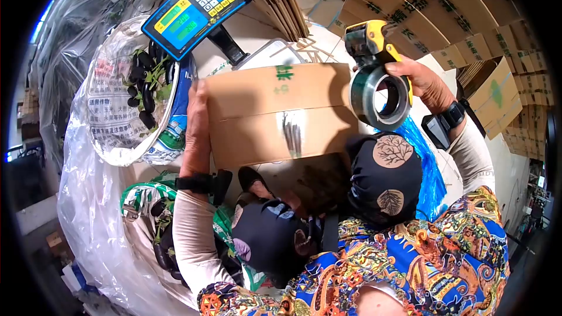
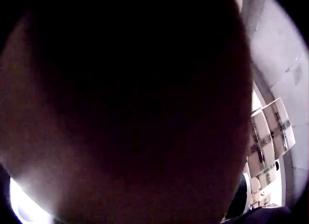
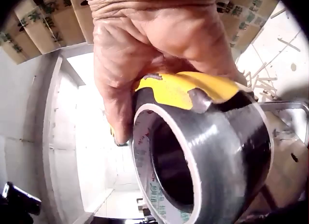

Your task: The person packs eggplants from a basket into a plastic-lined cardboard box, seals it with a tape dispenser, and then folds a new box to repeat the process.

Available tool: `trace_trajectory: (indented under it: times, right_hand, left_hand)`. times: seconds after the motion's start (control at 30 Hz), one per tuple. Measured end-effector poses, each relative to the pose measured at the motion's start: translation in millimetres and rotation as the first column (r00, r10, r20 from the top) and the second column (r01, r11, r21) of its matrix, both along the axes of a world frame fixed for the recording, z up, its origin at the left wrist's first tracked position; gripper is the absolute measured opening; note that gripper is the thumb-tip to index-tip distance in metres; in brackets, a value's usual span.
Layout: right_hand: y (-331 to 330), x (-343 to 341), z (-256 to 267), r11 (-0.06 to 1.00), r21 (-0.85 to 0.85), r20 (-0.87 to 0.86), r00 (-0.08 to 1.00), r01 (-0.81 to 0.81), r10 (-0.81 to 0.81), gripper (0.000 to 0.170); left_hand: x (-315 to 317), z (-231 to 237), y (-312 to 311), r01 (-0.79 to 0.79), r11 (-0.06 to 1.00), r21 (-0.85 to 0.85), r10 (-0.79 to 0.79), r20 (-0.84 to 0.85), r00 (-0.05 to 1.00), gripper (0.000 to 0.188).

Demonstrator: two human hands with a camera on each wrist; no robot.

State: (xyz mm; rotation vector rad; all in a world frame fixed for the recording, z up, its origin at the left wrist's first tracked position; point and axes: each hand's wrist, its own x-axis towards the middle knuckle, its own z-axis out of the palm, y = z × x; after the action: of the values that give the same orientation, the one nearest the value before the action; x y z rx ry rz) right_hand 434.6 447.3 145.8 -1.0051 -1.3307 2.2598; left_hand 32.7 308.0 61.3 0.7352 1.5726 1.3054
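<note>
While the left hand point(image 1: 198, 126) lies straight along the left side of the cardboard carton point(image 1: 246, 138), and the right hand point(image 1: 427, 86) grips the yellow tape dispenser point(image 1: 376, 44) near the opposite end, firm bracing should keep tape from skewing

The head view is bright, bending toward black edges; shadows and glare mark the carton point(image 1: 263, 108); the left-wrist view is mostly dark.

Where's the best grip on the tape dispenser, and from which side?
Probably by its yellow frame, from the right in the head view, as the right hand does: the frame curves along the tape roll, leaving the roll exposed toward the box.
</note>
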Motion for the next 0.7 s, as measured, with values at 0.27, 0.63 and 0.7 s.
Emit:
trace_trajectory:
  times: [0.27,0.63,0.7]
  right_hand:
    - [-2,-17,-26,0.998,-0.058,0.059,0.998,-0.018,0.021,0.060]
    - [2,-35,52,0.773,0.546,0.480,0.877,-0.323,0.028,0.050]
    - [-11,-53,68,0.684,0.630,0.487,0.873,-0.368,0.022,0.054]
  left_hand:
    - [1,-23,-26,0.077,0.993,-0.091,-0.023,0.488,0.872,0.068]
    - [47,-42,7,-0.047,0.957,0.287,0.213,-0.584,0.783,0.056]
    - [50,-12,5,-0.002,0.926,0.376,0.283,-0.693,0.663,0.058]
